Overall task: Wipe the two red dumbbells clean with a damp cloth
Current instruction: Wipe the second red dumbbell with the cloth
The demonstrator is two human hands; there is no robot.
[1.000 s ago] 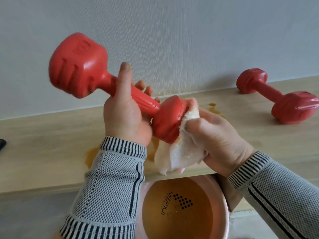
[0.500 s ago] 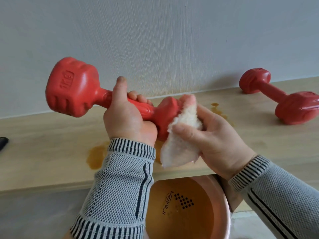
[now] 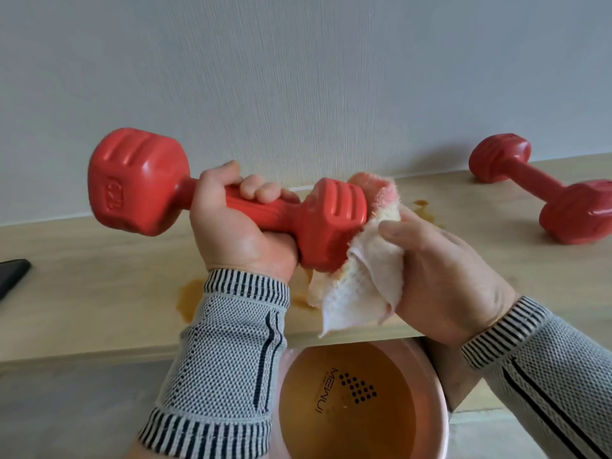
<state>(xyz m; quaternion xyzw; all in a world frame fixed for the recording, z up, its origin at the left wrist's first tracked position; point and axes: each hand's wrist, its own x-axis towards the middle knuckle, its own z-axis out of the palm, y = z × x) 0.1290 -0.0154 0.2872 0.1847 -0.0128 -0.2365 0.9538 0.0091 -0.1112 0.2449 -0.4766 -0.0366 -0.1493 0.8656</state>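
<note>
Pink basin (image 3: 442, 409) of brownish water; brown puddle (image 3: 188, 299); black object (image 3: 11, 274) left.

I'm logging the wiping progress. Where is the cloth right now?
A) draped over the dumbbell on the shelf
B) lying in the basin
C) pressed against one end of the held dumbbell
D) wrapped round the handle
C: the right hand presses the cloth against the near end of the held dumbbell.

The left hand (image 3: 243, 226) is rotating the held dumbbell (image 3: 228, 200) palm-up, while the cloth (image 3: 357, 279) is sliding under its right head.
</note>
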